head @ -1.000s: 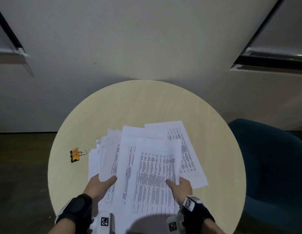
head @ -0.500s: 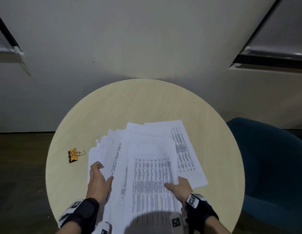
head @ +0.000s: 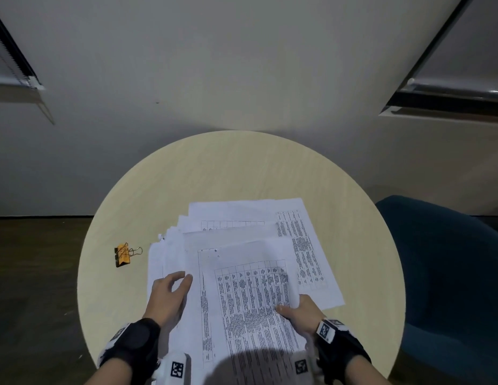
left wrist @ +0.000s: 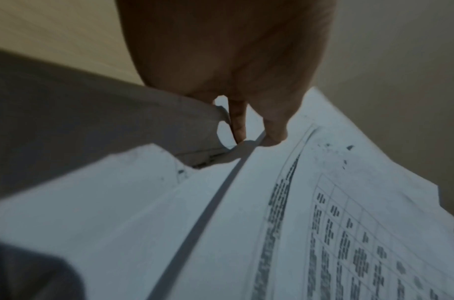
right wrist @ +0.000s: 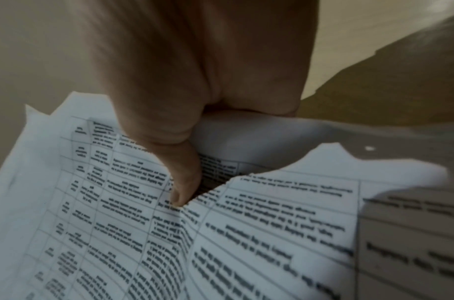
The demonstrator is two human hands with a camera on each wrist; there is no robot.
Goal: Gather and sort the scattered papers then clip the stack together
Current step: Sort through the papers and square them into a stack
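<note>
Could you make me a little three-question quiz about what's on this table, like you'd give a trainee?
1. True or false: the clip is already fastened on the papers.
2. Which hand pinches the edge of the top printed sheet, thumb on top? A) the left hand B) the right hand
3. Fill in: the clip lies on the round table, to the ____ of the papers.

Key
1. False: it lies apart from them on the bare table.
2. B. The left hand is on the left part of the pile.
3. left
</note>
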